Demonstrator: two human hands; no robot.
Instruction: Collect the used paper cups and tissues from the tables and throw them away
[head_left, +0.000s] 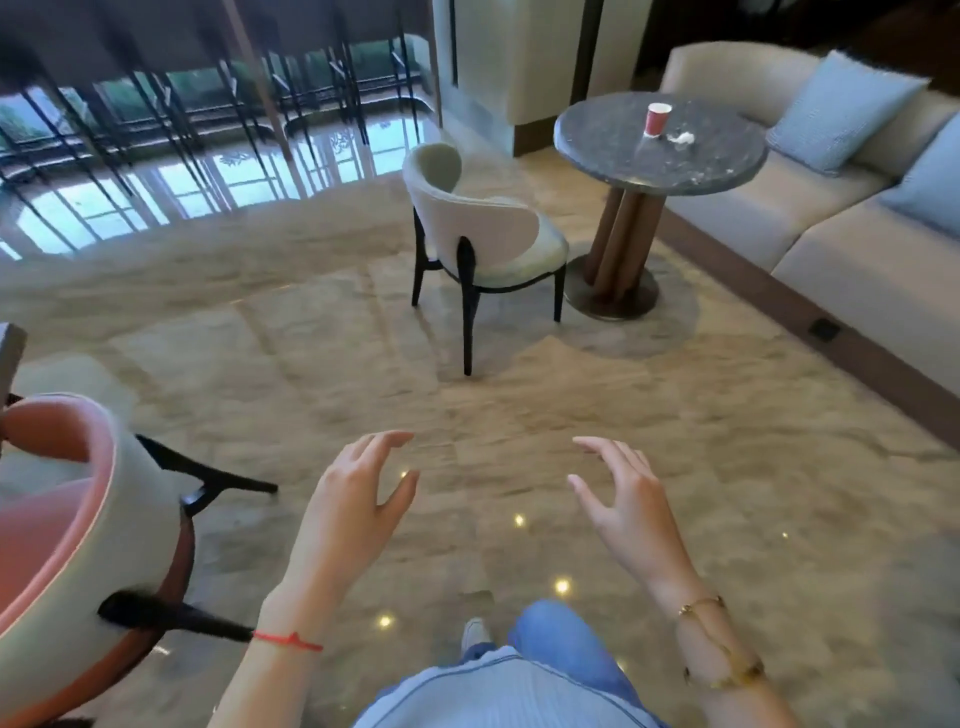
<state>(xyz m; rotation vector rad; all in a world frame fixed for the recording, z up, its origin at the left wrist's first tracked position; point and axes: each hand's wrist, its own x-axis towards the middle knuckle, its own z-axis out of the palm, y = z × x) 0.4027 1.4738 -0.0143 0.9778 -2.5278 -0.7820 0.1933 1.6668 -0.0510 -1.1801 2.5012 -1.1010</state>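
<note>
While the sofa (810, 208) runs along the right wall, one round tabletop (613, 156) stands in front of it beside a pale chair (483, 234). Near its far edge there's one red paper cup (657, 119), upright, mouth up, and one crumpled tissue (681, 137) just beside. Left hand (358, 509) and right hand (623, 504) hang low over the floor, fingers loosely spread, holding nothing.

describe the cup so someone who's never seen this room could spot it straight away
Look to the long pale sofa on the right, then to the round dark stone table in front of it. The paper cup stands upright on its top, beside a crumpled white tissue. It is the only red thing there, with a white rim.
</note>
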